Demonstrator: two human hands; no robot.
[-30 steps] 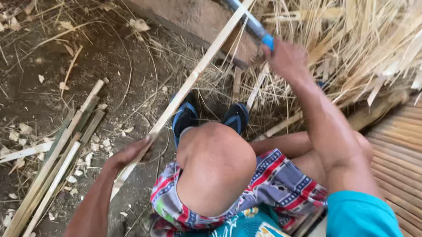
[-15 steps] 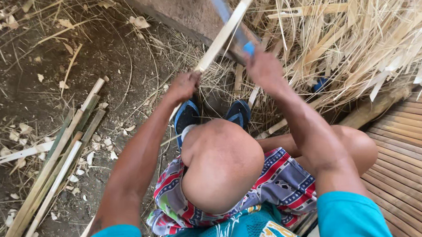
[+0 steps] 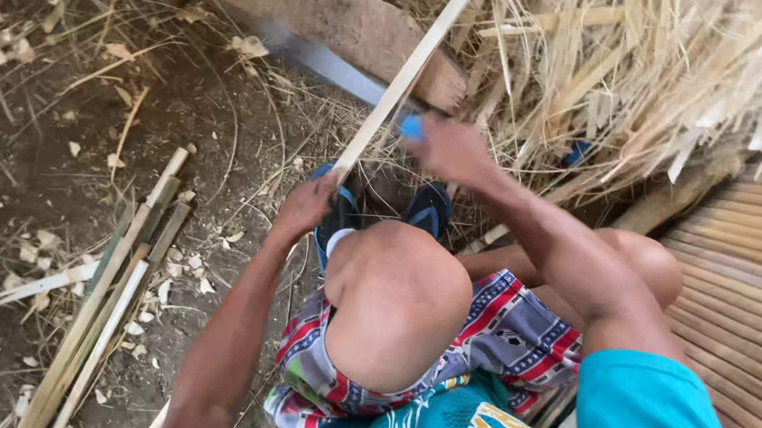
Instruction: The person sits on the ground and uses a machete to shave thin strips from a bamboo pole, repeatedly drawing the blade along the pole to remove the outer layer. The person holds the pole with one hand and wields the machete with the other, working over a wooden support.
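Both hands closed: left [image 3: 306,204] grips bamboo strip [image 3: 406,74], right [image 3: 451,147] knife [image 3: 320,58].

One head-worn camera looks steeply down from close above the seated person's knees [image 3: 392,304], facing forward over dirt ground [image 3: 62,174] toward a straw pile [image 3: 677,74]

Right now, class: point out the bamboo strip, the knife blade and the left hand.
bamboo strip [image 3: 406,74], head view, mid-length.
knife blade [image 3: 329,60], head view, flat of the blade.
left hand [image 3: 308,204], head view, back of the hand.
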